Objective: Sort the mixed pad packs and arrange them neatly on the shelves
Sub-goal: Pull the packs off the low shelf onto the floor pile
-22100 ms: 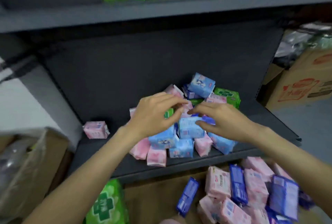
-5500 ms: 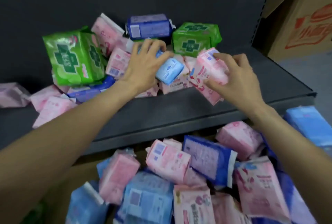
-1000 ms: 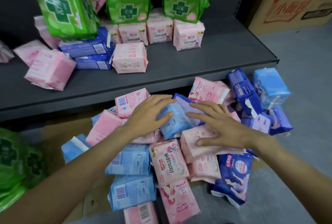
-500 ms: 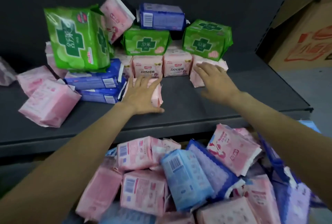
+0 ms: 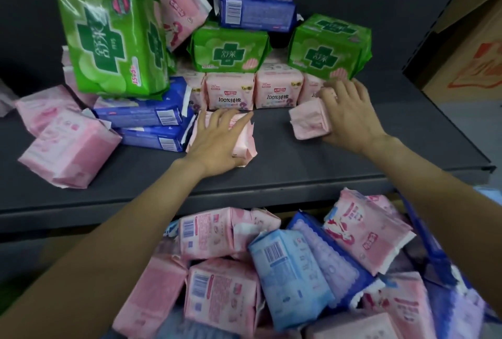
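Pad packs lie in two lots: a stack on the dark shelf (image 5: 380,132) and a loose heap below its front edge at 6 o'clock. The left hand (image 5: 217,137) rests flat with spread fingers on a pale pink pack (image 5: 245,137), covering most of it, so its print cannot be read. The right hand (image 5: 350,116) curls round another pale pink pack (image 5: 308,121), gripping its right end; the thumb is hidden under the pack. At 12 o'clock from the hands stands a row of pink "100%" packs (image 5: 231,93), the rightmost partly hidden behind the right hand. Two small green packs (image 5: 229,50) sit on that row, with a dark blue pack (image 5: 255,7) above. At 10 o'clock a large green pack (image 5: 111,40) leans on two stacked blue packs (image 5: 141,113). The lower heap (image 5: 285,265) is blurred and cut off by the bottom edge. A cardboard box (image 5: 475,48) at 2 o'clock is cut off by the right edge.
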`<state>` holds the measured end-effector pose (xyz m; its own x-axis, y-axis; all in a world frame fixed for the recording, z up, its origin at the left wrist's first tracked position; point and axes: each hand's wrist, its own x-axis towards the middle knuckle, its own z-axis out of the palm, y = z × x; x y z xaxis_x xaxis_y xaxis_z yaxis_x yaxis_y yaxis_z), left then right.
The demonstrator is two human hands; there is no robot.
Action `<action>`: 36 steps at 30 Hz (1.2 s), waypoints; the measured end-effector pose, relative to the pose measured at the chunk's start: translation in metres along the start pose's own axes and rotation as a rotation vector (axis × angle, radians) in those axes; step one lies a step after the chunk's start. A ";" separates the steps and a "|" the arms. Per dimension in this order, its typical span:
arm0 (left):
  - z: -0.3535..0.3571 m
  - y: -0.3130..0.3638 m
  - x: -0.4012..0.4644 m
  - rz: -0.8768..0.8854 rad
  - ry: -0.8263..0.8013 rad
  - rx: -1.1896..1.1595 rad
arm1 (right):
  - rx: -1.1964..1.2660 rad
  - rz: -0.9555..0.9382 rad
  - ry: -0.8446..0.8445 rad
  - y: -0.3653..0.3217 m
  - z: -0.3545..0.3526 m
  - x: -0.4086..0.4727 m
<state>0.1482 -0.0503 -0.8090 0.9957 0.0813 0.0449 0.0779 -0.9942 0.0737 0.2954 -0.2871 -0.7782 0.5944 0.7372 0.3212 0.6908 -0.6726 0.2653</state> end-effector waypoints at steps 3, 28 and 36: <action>-0.007 0.003 -0.015 0.012 0.132 -0.042 | 0.297 0.106 0.137 -0.020 -0.029 -0.035; -0.015 0.057 -0.220 0.241 -0.007 -0.185 | 0.325 -0.094 -0.347 -0.103 -0.070 -0.144; -0.018 0.063 -0.195 0.175 -0.244 -0.123 | 0.373 -0.102 -0.258 -0.144 -0.051 -0.144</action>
<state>-0.0416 -0.1278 -0.7947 0.9772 -0.1244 -0.1720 -0.0877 -0.9745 0.2065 0.0891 -0.2990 -0.8161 0.5662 0.8220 0.0613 0.8238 -0.5617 -0.0762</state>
